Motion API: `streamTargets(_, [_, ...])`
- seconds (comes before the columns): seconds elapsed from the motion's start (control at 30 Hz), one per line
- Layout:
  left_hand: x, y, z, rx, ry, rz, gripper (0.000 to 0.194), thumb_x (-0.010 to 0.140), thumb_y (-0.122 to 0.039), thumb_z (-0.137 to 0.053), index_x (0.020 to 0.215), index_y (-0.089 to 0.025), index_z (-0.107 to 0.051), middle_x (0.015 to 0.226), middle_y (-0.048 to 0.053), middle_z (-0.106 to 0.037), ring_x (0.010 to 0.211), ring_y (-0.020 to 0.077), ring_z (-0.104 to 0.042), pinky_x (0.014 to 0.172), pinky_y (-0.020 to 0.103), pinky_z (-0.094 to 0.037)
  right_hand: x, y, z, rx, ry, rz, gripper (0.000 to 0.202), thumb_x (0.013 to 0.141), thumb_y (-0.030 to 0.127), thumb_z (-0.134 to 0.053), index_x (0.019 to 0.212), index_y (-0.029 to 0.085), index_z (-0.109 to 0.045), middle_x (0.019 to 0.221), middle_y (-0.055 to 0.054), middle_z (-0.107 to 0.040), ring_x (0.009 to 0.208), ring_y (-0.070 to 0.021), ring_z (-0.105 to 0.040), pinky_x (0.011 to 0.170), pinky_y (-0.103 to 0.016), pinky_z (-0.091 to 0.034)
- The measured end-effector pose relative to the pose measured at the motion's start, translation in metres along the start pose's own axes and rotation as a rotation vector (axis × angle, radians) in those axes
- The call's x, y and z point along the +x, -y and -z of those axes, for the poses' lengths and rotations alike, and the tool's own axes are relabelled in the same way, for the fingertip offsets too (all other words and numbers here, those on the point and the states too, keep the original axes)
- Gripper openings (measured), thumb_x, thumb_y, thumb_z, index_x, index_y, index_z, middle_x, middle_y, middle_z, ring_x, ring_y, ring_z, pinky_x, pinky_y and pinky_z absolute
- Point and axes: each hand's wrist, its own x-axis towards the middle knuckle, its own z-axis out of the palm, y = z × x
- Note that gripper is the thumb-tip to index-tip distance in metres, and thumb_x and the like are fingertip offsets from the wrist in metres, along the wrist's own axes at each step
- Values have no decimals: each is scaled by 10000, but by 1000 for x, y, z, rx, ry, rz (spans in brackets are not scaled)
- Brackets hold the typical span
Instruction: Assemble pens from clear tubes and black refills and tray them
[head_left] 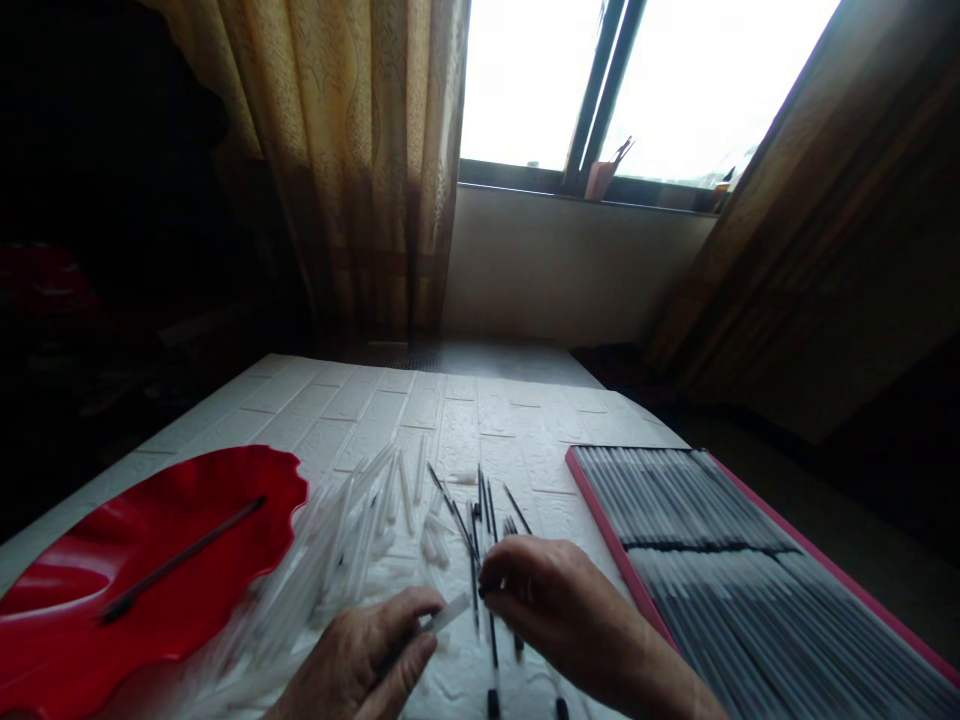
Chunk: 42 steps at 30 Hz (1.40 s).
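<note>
My left hand (382,645) is closed around a translucent pen barrel (450,610), whose pale end sticks out toward the right; a darker stretch shows between the fingers. Just right of that end, my right hand (555,600) is pinched, with something small and dark at its fingertips that I cannot make out. Beneath and beyond my right hand lie several thin black pen refills (474,550), some with thicker black ends. A loose heap of clear plastic tubes (360,520) spreads to the left, blurred near my left hand.
At the left a red scalloped plate (225,480) holds one dark pen (187,560). On the right lies a pink-edged box (611,520) packed with rows of pens (750,610). The white brick-patterned tabletop (495,420) reaches toward a curtained window (525,80).
</note>
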Motion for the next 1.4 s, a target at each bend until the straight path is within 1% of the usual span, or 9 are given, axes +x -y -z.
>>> streamTargets(0.13, [1, -2, 1, -7, 19, 34, 203, 1074, -326, -331, 1234, -285, -450, 723, -50, -712, 548, 137, -704, 545, 174, -516, 1, 0, -5, 1, -13, 41, 124, 793, 84, -632, 826, 190, -688, 702, 16, -665, 627, -118, -584, 600, -204, -407])
streamTargets(0.23, [2, -3, 1, -55, 36, 39, 174, 1050, -274, -377, 1189, -278, -481, 725, -51, -711, 552, 135, -701, 546, 171, -513, 0, 0, -7, -2, -12, 44, 130, 792, 74, -641, 829, 189, -688, 699, 19, -658, 618, -114, -577, 598, -205, -409])
streamTargets(0.43, [-1, -2, 1, -119, 97, 124, 194, 989, -191, -438, 1152, -282, -494, 795, -48, -723, 643, 129, -721, 606, 162, -512, 0, 1, -7, 14, -31, 94, 124, 797, 62, -659, 827, 181, -677, 703, 24, -650, 623, -107, -572, 596, -196, -408])
streamTargets(0.6, [-3, 0, -1, -120, 79, 107, 235, 980, -174, -449, 1184, -282, -492, 765, -57, -690, 621, 117, -703, 586, 156, -489, 1, -1, -8, 39, -28, 120, 130, 803, 57, -664, 830, 183, -677, 727, 20, -662, 657, -112, -597, 622, -197, -421])
streamTargets(0.73, [-4, 2, -3, -134, 90, 106, 213, 997, -191, -450, 1186, -272, -504, 832, -30, -718, 704, 131, -723, 646, 164, -513, 1, -2, -9, 60, -28, 136, 138, 799, 52, -673, 834, 184, -694, 735, 13, -665, 669, -115, -605, 622, -194, -426])
streamTargets(0.93, [0, 2, -1, -167, 96, 92, 237, 1027, -209, -426, 1213, -262, -563, 711, -43, -684, 570, 109, -672, 577, 151, -508, 2, -2, -8, 73, -22, 150, 141, 799, 43, -676, 796, 178, -715, 732, 6, -660, 646, -108, -596, 595, -185, -420])
streamTargets(1.1, [1, -2, 3, -173, 85, 100, 271, 1011, -174, -433, 1221, -264, -579, 867, -7, -753, 685, 120, -718, 628, 158, -545, 1, -1, -7, 80, -23, 159, 133, 789, 46, -695, 805, 175, -726, 731, 3, -667, 645, -110, -604, 594, -185, -429])
streamTargets(1.27, [2, -3, 7, -120, 65, 103, 290, 990, -157, -449, 1228, -275, -568, 898, -10, -768, 689, 116, -735, 634, 146, -561, 2, -1, -8, 74, -29, 161, 150, 805, 51, -681, 835, 184, -744, 761, -8, -694, 662, -119, -631, 608, -192, -451])
streamTargets(1.4, [2, -1, 8, -85, 64, 88, 292, 993, -172, -451, 1234, -295, -558, 928, -15, -775, 776, 127, -760, 670, 146, -574, 2, -1, -9, 49, -39, 163, 158, 805, 52, -686, 843, 192, -750, 764, -9, -706, 663, -125, -640, 617, -195, -460])
